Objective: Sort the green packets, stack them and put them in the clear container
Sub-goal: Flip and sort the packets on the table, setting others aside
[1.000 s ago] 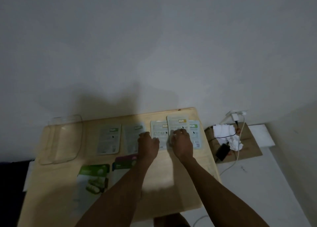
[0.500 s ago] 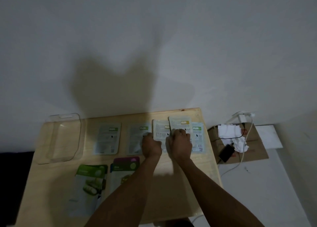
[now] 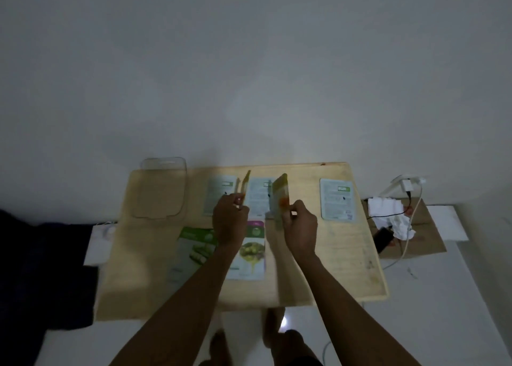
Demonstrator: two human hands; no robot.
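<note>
My left hand (image 3: 230,221) holds a yellow-fronted packet (image 3: 243,185) lifted on edge above the wooden table (image 3: 346,268). In my right hand (image 3: 300,224) is a second yellow-orange packet (image 3: 279,196), also tilted up. Three packets lie face down along the back: one (image 3: 219,191) behind my left hand, one (image 3: 259,196) between the hands, one (image 3: 336,199) at the right. A green packet (image 3: 194,249) lies face up at front left. A purple-topped packet (image 3: 252,252) lies beside it. The clear container (image 3: 162,191) stands empty at the back left corner.
A wall rises just behind the table. Right of the table, a cardboard box (image 3: 426,241) on the floor carries crumpled paper (image 3: 393,216), a dark phone (image 3: 383,238) and a charger cable (image 3: 410,227). A dark cloth (image 3: 44,268) lies at the left. My feet show below the table's front edge.
Both hands were pressing on overlapped packets at the back right. Each has now lifted one packet on edge, showing yellow fronts, and moved left. One face-down packet stays at the right.
</note>
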